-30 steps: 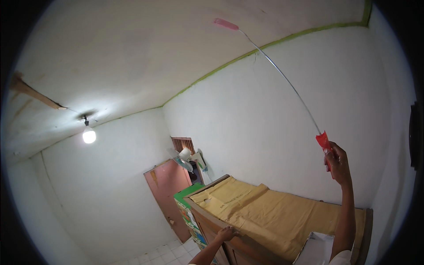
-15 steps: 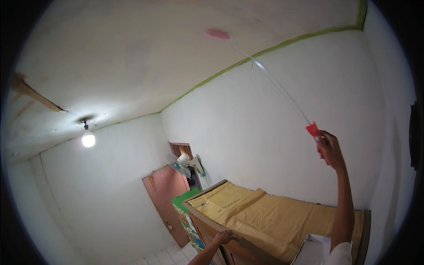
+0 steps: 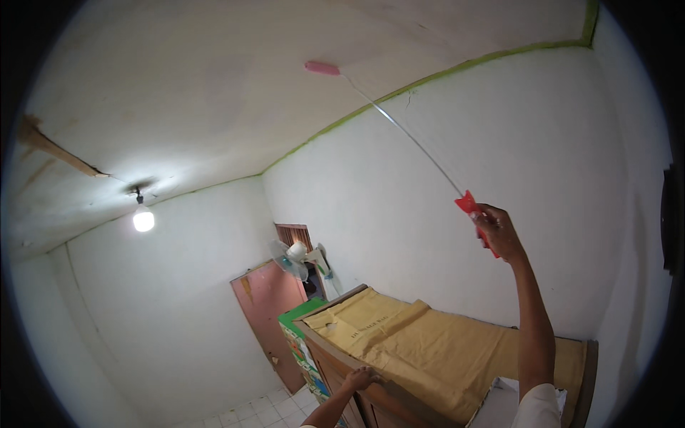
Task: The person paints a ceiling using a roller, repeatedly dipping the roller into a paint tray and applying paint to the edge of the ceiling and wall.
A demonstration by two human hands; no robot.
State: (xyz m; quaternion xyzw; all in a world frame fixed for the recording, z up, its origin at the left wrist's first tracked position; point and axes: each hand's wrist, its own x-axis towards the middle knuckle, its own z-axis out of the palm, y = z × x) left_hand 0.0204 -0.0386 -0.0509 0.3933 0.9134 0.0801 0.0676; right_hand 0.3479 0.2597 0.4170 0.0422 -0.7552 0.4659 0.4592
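Note:
My right hand (image 3: 501,235), raised on the right, is closed round the red handle of a paint roller (image 3: 421,146). The roller's long thin metal rod slants up and left to a small pink roller head (image 3: 322,68), which appears to be against the off-white ceiling (image 3: 214,85). Low in the middle, my left hand (image 3: 361,378) grips the front top edge of a wooden cabinet (image 3: 399,399). Brown paper (image 3: 435,342) with creases covers the cabinet top. On it, beside my right forearm, lies a whitish tray or box (image 3: 499,399), partly hidden by the arm.
A lit bulb (image 3: 143,218) hangs from the ceiling at left, near a strip of damaged, brown-stained ceiling (image 3: 68,153). Green trim (image 3: 457,80) follows the ceiling's edge above the white wall. Beyond the cabinet are a fan (image 3: 289,260), a pink door (image 3: 267,307) and a green-topped, colourful cabinet (image 3: 303,314).
My right hand has moved left and slightly down, carrying the paint roller along. The pink roller head has shifted left across the ceiling. My left hand stays on the cabinet edge.

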